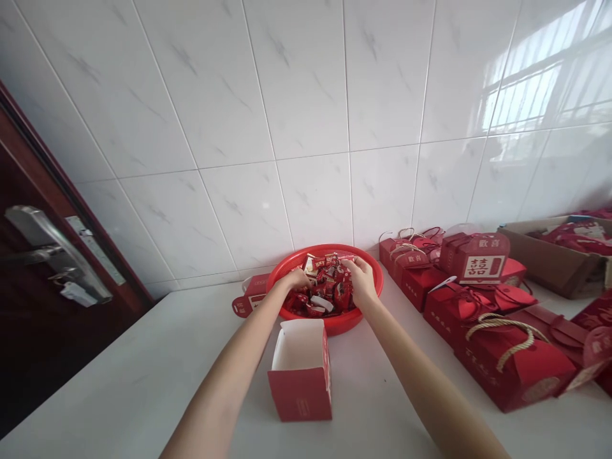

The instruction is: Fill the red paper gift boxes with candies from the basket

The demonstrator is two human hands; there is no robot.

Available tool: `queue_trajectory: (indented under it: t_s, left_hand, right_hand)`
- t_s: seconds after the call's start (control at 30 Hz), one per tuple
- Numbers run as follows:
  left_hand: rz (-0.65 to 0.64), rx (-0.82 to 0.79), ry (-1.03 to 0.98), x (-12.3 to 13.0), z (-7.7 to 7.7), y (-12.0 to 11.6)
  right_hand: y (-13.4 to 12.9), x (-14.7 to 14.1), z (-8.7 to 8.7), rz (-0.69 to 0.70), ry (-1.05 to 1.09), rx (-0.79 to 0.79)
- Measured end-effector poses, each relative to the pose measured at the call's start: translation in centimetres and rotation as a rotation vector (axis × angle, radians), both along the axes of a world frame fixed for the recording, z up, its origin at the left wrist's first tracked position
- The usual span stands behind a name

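Observation:
A round red plastic basket stands against the wall, filled with red-wrapped sweets. My left hand reaches into its left side, fingers bent down among the sweets; whatever they may hold is hidden. Over the right side of the basket, my right hand has its thumb and fingers pinched on a small pink-wrapped sweet. Between my forearms, in front of the basket, an open red box with a white interior stands upright.
Several closed red gift boxes with rope handles fill the right of the white table. Behind the basket's left side lies another red box. A cardboard carton stands far right. A dark door is at left.

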State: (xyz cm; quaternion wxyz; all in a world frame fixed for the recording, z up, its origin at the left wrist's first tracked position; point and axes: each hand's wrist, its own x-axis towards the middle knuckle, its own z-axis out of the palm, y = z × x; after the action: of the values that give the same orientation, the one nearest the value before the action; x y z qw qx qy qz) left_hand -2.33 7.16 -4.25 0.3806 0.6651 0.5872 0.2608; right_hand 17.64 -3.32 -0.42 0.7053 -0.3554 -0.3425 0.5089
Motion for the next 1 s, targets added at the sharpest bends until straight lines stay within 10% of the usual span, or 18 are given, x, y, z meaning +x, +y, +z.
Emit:
queue_trajectory:
  t_s: [0.6,1.0]
  left_hand:
    - [-0.163,0.247,0.083,2.8,3.2,-2.4]
    - [-0.260,0.117,0.201,4.3,3.2,-3.6]
  right_hand:
    - [0.0,0.1,0.1,-0.089,0.057,-0.037]
    - [0.1,0.1,-0.1,-0.089,0.053,-0.026]
